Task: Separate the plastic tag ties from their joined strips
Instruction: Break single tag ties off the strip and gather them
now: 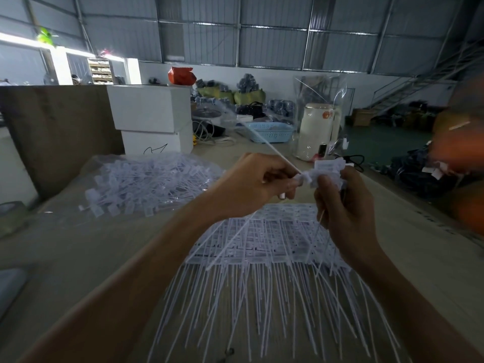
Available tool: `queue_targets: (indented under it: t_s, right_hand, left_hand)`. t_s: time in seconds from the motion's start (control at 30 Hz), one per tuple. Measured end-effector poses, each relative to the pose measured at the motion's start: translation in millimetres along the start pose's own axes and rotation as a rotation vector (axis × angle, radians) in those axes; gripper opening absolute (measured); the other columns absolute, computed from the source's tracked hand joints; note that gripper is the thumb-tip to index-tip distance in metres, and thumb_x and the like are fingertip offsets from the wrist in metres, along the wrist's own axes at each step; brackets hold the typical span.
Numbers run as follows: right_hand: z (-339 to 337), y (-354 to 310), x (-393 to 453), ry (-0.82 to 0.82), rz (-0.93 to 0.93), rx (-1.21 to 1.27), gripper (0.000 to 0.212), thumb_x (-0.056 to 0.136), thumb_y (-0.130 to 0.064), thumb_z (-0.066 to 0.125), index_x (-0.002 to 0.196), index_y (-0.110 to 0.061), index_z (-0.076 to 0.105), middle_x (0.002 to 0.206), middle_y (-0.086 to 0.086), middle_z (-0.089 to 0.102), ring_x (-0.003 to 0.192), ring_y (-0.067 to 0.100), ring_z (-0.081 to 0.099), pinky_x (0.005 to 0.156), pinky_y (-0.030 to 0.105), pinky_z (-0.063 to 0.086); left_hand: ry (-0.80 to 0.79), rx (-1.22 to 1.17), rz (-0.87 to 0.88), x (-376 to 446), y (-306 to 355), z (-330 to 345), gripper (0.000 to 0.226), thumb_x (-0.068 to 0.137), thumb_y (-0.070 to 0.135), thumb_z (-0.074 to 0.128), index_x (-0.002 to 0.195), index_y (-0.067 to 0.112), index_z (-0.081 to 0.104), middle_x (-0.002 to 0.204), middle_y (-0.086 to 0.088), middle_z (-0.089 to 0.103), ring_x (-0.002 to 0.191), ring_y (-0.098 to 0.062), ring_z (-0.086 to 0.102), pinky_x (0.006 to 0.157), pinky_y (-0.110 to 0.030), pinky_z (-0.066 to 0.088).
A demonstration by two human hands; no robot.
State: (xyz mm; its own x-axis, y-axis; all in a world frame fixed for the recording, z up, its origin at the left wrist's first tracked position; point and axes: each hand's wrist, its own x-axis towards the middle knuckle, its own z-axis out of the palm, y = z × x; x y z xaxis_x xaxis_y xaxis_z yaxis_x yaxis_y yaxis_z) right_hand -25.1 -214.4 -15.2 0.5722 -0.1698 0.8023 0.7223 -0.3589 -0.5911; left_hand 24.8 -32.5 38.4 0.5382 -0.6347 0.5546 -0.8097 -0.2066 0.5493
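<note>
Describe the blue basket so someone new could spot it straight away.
Start at the stacked white boxes at the far end of the table, then look right toward the cream electric kettle. Between them sits the light blue perforated plastic basket, the only blue, hole-patterned container there.

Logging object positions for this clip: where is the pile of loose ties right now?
In the head view, the pile of loose ties lies on the table, left of the left hand and in front of the stacked white boxes.
</note>
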Motion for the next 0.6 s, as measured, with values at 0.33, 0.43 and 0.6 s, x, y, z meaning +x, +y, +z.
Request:
queue_targets:
  t_s: [0.33,0.43,0.6]
  right_hand:
    - [4,2,-3,-0.004,0.091,0.058,0.016,0.103,-0.026,0.051,0.096,-0.014,0.059,0.06,0.014,0.045,0.045,0.02,0.036,0.041,0.036,0.031]
    - [3,6,-3,0.025,0.153,0.095,0.016,0.104,-0.026,0.051,0.097,-0.014,0.06,0.062,0.009,0.049,0.047,0.016,0.041,0.041,0.029,0.035]
    - [-37,23,22,0.406,0.527,0.368,0.018,0.103,-0.026,0.053,0.087,-0.021,0.057,0.06,-0.006,0.048,0.05,0.01,0.039,0.047,0.027,0.033]
  left_hand:
    - [-0.044,-0.117,0.018,0,-4,-3,0.011,0.093,0.006,0.066,0.099,-0.002,0.072,0.083,-0.011,0.073,0.074,-0.025,0.069,0.072,-0.025,0.054]
    - [-0.07,-0.161,0.025,-2,-1,-4,0.01,0.091,0.005,0.067,0.095,-0.003,0.072,0.082,-0.014,0.072,0.074,-0.028,0.068,0.072,-0.027,0.053]
    - [-0.117,-0.217,0.096,-4,5,-9,0.008,0.088,0.007,0.07,0.093,0.002,0.073,0.084,-0.014,0.072,0.078,-0.032,0.068,0.076,-0.047,0.057]
